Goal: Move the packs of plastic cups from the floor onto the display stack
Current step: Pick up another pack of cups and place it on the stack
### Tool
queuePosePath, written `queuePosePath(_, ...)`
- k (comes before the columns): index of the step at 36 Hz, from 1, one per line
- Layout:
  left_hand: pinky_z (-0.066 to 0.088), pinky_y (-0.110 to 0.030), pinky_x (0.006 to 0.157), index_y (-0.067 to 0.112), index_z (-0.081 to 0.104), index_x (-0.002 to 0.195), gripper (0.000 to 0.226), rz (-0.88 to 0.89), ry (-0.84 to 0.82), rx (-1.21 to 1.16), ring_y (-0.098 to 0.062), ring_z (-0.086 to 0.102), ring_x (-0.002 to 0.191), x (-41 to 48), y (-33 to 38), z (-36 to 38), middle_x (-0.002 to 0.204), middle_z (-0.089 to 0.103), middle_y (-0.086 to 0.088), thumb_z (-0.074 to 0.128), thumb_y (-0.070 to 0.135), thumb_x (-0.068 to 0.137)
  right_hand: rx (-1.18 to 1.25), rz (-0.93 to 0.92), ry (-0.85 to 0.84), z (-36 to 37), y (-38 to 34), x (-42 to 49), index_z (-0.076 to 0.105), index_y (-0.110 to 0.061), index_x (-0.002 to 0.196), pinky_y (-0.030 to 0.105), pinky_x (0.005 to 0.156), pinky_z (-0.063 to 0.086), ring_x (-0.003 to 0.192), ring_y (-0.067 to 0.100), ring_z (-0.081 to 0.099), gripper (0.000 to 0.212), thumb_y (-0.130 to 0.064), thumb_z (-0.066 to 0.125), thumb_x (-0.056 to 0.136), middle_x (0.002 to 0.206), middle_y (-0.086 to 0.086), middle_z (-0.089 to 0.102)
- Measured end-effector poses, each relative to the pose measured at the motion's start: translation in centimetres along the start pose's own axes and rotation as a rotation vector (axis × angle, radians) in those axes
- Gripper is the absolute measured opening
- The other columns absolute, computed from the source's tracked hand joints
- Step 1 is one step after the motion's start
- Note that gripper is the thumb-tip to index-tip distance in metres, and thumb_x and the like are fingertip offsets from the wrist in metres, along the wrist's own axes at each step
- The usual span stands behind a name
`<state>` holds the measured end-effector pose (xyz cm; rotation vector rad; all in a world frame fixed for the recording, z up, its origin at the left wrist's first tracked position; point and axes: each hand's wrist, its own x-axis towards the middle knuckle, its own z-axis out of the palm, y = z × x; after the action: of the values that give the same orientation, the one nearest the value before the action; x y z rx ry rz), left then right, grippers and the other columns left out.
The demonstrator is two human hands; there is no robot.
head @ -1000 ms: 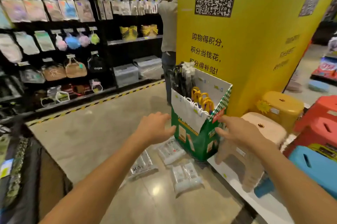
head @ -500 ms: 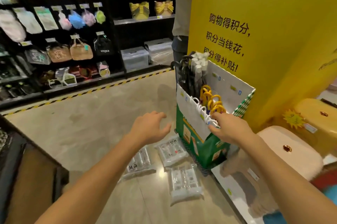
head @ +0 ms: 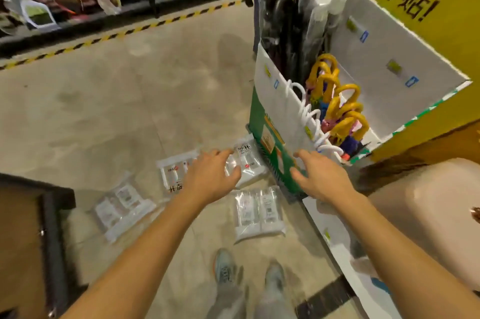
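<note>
At far left we see the corner of a dark cabinet (head: pixel 53 214), and just beside it the first pack of plastic cups (head: pixel 124 207) lies flat on the floor (head: pixel 130 100). It is turned askew, with its long axis running diagonally.

The second pack (head: pixel 172 175) lies flat a little farther out. Its long axis points away from us and its printed label is at the near end. Our left hand (head: pixel 210 178) covers its right edge. The hand is palm down with fingers spread and loose, grasping nothing, and we cannot tell whether it touches a pack.

Past its fingertips, the third pack (head: pixel 248 162) lies with its long axis also pointing away and its label at the far end, just beside the foot of the green display box (head: pixel 270 142). The fourth pack (head: pixel 258 214) is nearest us and lies lengthwise, with two rows of cups side by side, ahead of our shoes (head: pixel 224 268).

Our right hand (head: pixel 320 175) is in front of the box's green face, fingers splayed and holding nothing. Yellow-handled umbrellas (head: pixel 342 103) stand upright inside the box. A beige stool (head: pixel 428 204) stands at the right.
</note>
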<state>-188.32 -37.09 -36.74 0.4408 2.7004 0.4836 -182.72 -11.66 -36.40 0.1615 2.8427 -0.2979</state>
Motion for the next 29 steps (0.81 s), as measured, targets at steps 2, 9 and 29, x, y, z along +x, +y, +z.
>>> queuePosePath(2, 0.045, -0.041, 0.099, 0.025, 0.047, 0.143, 0.053, -0.036, -0.045, -0.021, -0.027, 0.052, 0.125, 1.9, -1.4, 4.2, 0.139, 0.055, -0.004, 0.048, 0.048, 0.095, 0.033, -0.003, -0.059, 4.6, 1.2, 2.3, 0.045, -0.023, 0.135, 0.041, 0.072, 0.053, 0.1, 0.029, 0.062, 0.045, -0.046, 0.047, 0.097, 0.112, 0.007, 0.062)
queuePosePath(9, 0.043, -0.037, 0.097, 0.028, 0.033, 0.152, 0.071, -0.153, -0.19, -0.058, -0.025, 0.049, 0.127, 7.9, -8.2, 23.2, 0.144, 0.049, -0.003, 0.032, 0.056, 0.087, 0.093, 0.022, -0.189, 24.5, 7.2, 9.8, 0.034, -0.027, 0.148, 0.04, 0.078, 0.05, 0.109, 0.029, 0.06, 0.055, -0.045, 0.046, 0.097, 0.125, 0.006, 0.057)
queuePosePath(29, 0.045, -0.024, 0.082, 0.061, -0.006, 0.147, 0.076, -0.32, -0.279, -0.547, -0.006, 0.053, 0.098, 16.8, -22.7, 67.6, 0.133, 0.03, 0.008, 0.05, 0.047, 0.097, 0.399, 0.191, -0.333, 68.6, 21.1, 17.2, -0.008, -0.063, 0.145, 0.049, 0.115, 0.026, 0.149, 0.025, 0.015, 0.07, -0.066, 0.039, 0.093, 0.161, 0.003, 0.016)
